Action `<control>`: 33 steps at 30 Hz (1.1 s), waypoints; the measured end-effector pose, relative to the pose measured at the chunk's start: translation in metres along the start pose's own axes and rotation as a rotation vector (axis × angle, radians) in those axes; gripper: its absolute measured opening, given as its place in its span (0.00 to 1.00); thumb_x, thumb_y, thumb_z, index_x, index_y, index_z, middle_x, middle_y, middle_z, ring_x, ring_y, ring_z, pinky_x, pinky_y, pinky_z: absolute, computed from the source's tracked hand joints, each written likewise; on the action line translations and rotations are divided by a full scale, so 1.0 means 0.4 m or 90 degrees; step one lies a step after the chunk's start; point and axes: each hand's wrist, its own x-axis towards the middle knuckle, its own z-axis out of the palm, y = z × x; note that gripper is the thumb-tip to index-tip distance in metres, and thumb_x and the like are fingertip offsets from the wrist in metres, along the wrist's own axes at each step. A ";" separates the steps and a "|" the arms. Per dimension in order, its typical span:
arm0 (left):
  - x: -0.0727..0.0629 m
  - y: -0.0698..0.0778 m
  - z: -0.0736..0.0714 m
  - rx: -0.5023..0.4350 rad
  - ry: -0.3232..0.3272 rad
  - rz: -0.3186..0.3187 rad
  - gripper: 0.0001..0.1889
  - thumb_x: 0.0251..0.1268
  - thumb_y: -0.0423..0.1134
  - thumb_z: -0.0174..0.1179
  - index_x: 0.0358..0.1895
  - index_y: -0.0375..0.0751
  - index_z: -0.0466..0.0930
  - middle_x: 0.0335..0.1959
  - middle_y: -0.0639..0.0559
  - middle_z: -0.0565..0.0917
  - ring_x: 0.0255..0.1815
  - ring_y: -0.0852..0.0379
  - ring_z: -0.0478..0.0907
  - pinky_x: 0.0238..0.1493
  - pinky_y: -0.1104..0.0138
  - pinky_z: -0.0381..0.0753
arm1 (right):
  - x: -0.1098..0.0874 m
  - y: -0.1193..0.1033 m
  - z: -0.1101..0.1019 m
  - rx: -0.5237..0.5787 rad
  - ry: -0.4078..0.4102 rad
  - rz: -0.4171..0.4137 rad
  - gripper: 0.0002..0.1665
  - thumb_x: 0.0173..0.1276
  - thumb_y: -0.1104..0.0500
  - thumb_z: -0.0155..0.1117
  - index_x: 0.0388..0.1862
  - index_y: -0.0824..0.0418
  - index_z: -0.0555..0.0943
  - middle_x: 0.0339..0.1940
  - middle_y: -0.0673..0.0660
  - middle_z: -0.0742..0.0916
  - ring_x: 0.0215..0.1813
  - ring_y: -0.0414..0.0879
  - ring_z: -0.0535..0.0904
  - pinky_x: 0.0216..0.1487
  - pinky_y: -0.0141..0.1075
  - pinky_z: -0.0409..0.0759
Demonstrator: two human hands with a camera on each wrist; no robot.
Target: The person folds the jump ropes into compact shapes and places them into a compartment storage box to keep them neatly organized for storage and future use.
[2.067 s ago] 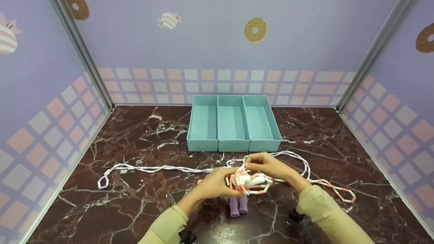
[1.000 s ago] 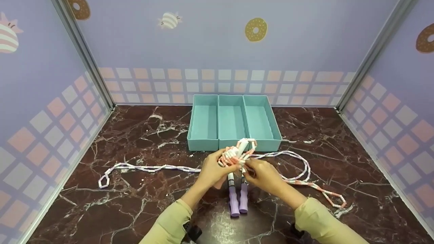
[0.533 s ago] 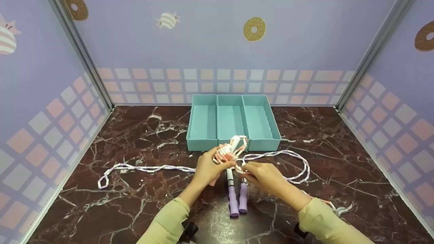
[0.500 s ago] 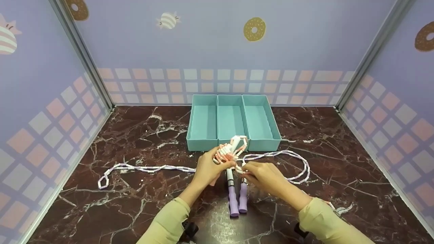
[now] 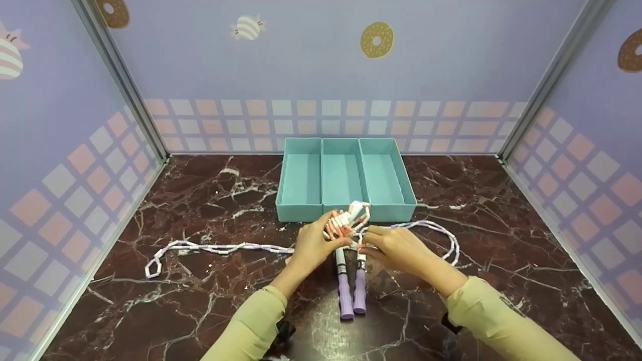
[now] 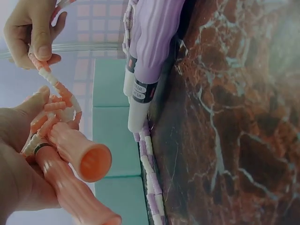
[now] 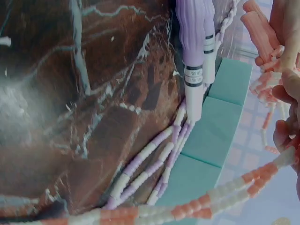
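My left hand grips a coral-and-white beaded jump rope in the head view, its cord wound round the handles. In the left wrist view its two coral handles stick out past the palm. My right hand pinches a doubled length of the same beaded cord, close to the left thumb. In the right wrist view the loose cord trails from the right fingers. A purple-and-white jump rope lies below on the table, its purple handles side by side and pointing toward me.
A teal tray with three compartments stands just behind the hands. The purple rope's beaded cord stretches left across the dark marbled table and also loops to the right. Patterned walls enclose the back and sides.
The coral bundle has turned, its white handle ends now pointing away from me. My right hand has moved from above the bundle to its near right side, and the cord's trailing end has drawn in.
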 end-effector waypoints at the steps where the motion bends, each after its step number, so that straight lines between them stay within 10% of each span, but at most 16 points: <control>1: 0.000 -0.002 0.000 0.005 -0.018 0.003 0.37 0.49 0.50 0.74 0.64 0.39 0.75 0.50 0.37 0.87 0.46 0.41 0.85 0.48 0.50 0.82 | 0.002 0.001 -0.003 -0.002 -0.006 -0.007 0.10 0.61 0.53 0.72 0.28 0.54 0.79 0.26 0.46 0.80 0.18 0.38 0.71 0.19 0.31 0.73; 14: -0.012 0.005 0.001 0.038 -0.264 0.049 0.33 0.54 0.47 0.72 0.64 0.46 0.72 0.54 0.48 0.85 0.54 0.45 0.81 0.59 0.51 0.74 | 0.033 -0.007 -0.034 -0.103 -0.098 -0.106 0.14 0.63 0.42 0.67 0.32 0.49 0.77 0.29 0.46 0.79 0.24 0.39 0.74 0.18 0.31 0.73; 27: -0.025 0.035 0.006 0.138 -0.299 0.085 0.38 0.47 0.56 0.74 0.64 0.49 0.73 0.54 0.51 0.86 0.54 0.50 0.83 0.63 0.51 0.74 | 0.061 0.000 -0.057 0.045 -0.256 -0.040 0.15 0.64 0.41 0.65 0.37 0.49 0.79 0.32 0.46 0.85 0.28 0.42 0.81 0.27 0.37 0.79; 33: -0.030 0.036 0.014 0.103 -0.268 0.073 0.41 0.43 0.63 0.74 0.63 0.51 0.76 0.45 0.52 0.88 0.44 0.54 0.84 0.48 0.61 0.83 | 0.080 -0.002 -0.072 0.110 -0.301 0.025 0.14 0.64 0.44 0.66 0.44 0.49 0.83 0.33 0.46 0.87 0.30 0.41 0.82 0.34 0.39 0.83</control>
